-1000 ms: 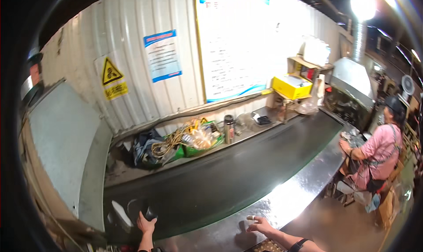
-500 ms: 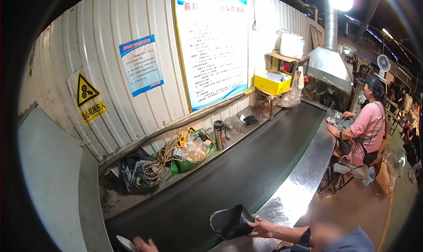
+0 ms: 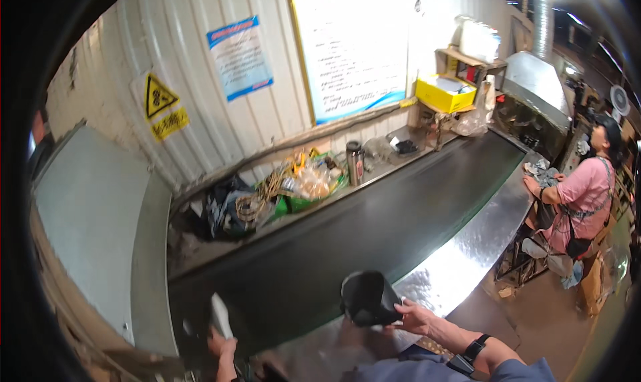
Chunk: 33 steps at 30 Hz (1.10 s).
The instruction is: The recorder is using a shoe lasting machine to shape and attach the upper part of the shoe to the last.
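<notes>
My right hand (image 3: pixel 415 317) is closed on the edge of a black shoe upper (image 3: pixel 369 295), a curved, hollow piece whose opening faces up. It is held above the near edge of the dark conveyor belt (image 3: pixel 374 212) and the shiny metal ledge beside it. Farther left, my left hand (image 3: pixel 222 346) is closed round the lower end of a pale, narrow piece with a pointed tip (image 3: pixel 220 316), which points up and away over the belt. Blur hides what kind of piece it is.
Along the wall, a shelf holds a dark cloth bundle (image 3: pixel 227 205), green bags of odds and ends (image 3: pixel 314 181) and a steel flask (image 3: pixel 354 163). A grey metal housing (image 3: pixel 93 228) bounds the left. At the far right, a person in pink (image 3: pixel 584 192) works beside the belt.
My left hand has moved up and now grips the pale piece over the belt. The right hand has turned the black upper so its hollow shows. The whole view has shifted.
</notes>
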Tool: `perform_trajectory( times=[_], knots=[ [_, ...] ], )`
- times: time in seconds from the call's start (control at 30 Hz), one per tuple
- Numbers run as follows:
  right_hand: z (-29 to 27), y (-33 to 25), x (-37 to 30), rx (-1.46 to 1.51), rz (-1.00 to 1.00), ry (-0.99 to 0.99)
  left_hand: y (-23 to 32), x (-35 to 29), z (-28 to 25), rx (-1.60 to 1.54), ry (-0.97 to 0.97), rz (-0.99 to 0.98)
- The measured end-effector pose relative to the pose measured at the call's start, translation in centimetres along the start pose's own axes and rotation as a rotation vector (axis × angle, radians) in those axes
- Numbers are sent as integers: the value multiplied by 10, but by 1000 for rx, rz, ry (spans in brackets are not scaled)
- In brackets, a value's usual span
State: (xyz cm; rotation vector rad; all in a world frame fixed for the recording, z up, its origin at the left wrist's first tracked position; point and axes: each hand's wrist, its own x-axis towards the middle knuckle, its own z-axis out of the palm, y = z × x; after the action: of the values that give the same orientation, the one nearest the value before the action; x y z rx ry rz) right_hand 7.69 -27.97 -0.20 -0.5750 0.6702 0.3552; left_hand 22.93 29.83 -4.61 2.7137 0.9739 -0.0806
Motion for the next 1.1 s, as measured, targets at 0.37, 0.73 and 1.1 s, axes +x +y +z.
perform_trajectory(
  times=[0.37,0.73,1.1],
  knots=[
    [-45,-6,-37,-64,-158,-189,110,-267,-37,-210,92,1375],
    [-52,-4,-70,-194,-260,21,142,-407,57,-445,-226,1574],
    [-66,54,-107,-1829,-1180,-502,147,-288,34,-1256,-1181,-271]
  ],
)
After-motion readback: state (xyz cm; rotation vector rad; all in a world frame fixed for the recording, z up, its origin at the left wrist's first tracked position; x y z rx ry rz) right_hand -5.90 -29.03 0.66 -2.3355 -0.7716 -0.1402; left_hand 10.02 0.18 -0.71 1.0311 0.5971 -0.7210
